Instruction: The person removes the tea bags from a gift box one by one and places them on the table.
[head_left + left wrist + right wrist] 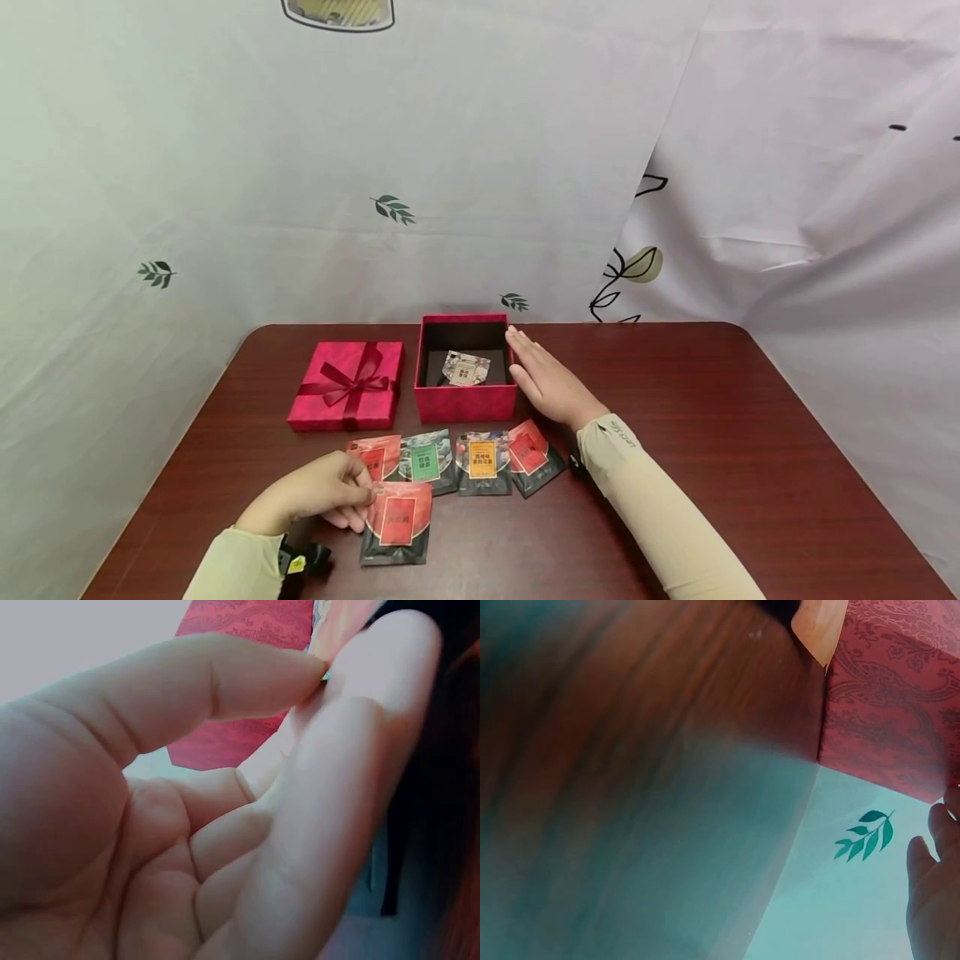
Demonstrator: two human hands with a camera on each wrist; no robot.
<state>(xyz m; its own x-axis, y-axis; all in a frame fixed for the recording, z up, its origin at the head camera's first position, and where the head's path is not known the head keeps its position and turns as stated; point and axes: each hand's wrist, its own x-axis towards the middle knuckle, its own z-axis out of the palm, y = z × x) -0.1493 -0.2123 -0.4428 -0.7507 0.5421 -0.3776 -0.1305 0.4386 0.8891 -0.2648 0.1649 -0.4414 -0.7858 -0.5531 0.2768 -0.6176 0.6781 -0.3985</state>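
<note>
My left hand [318, 492] pinches a red and black sachet [397, 523] by its upper left corner, between thumb and fingers. In the left wrist view the thumb [247, 679] meets the fingertips, and little of the sachet shows. With fingers straight, my right hand [553, 385] lies along the right side of the open pink box [467, 405]. The right wrist view shows the patterned box wall [892, 720] beside the fingertips [921, 859]. Inside the box lies a pale sachet [466, 368] with a floral print.
Beyond the held sachet lie a red sachet [381, 455], a green one [427, 461], an orange-labelled one [483, 463] and a tilted red one [534, 454]. The pink lid [367, 410] with a ribbon bow sits left of the box. A printed white cloth [465, 167] hangs behind the table [675, 400].
</note>
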